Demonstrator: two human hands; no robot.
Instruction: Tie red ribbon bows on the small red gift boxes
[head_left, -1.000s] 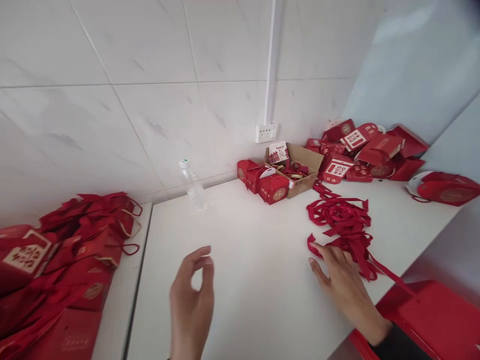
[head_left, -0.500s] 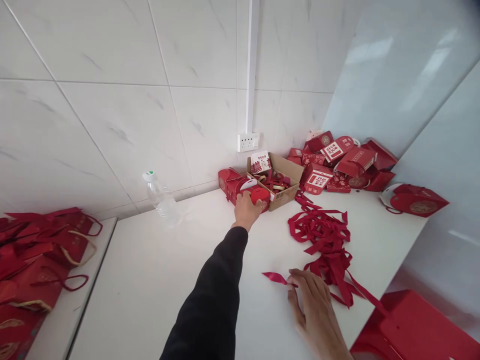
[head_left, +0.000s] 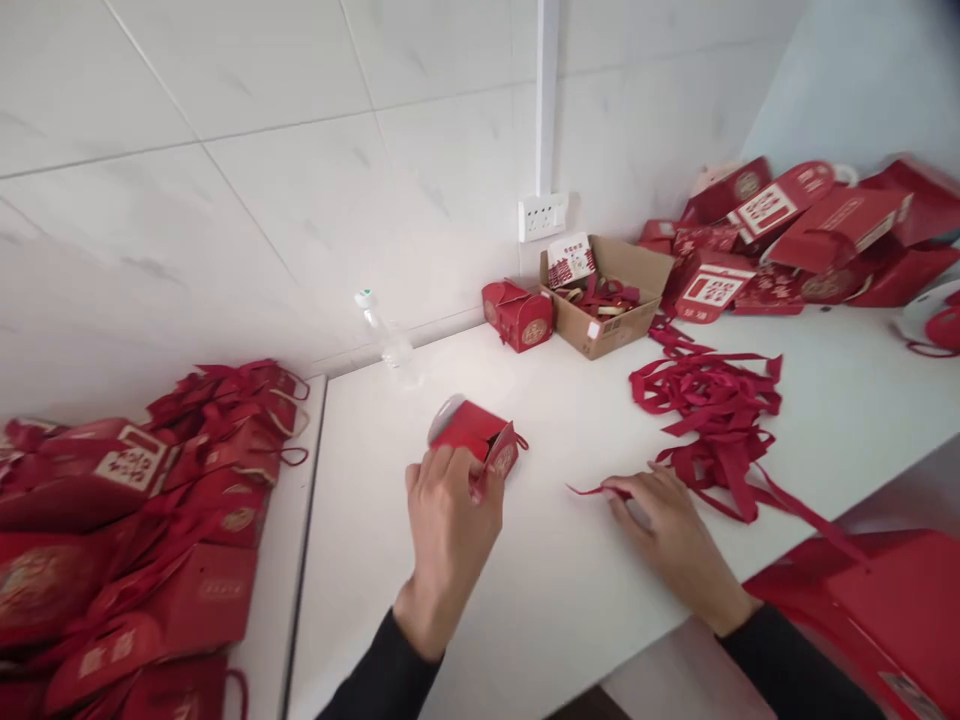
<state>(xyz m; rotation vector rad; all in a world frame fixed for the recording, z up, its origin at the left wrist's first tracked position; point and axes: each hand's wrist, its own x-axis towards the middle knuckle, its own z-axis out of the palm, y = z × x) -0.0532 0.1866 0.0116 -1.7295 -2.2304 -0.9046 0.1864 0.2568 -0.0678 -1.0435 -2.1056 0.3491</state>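
Observation:
My left hand (head_left: 454, 525) grips a small red gift box (head_left: 474, 425) by its near edge, over the white tabletop. The box's top looks partly open, and a pale rounded flap sticks out at its far left. My right hand (head_left: 660, 520) pinches the end of a red ribbon (head_left: 589, 490) between thumb and fingers, and the tip points left toward the box. Just beyond this hand lies a loose heap of red ribbon (head_left: 712, 390). Whether the pinched ribbon joins the heap is hidden by the hand.
A cardboard box (head_left: 619, 325) with ribbon scraps stands by the wall, beside another red gift box (head_left: 517, 315). A clear plastic bottle (head_left: 386, 335) is left of them. Red boxes pile up at the back right (head_left: 832, 225) and left (head_left: 202, 520). A red bag (head_left: 892, 610) sits lower right.
My left hand has drawn one red gift box away from beside the cardboard box, toward me. My right hand still pinches the ribbon end. The view has shifted left and down.

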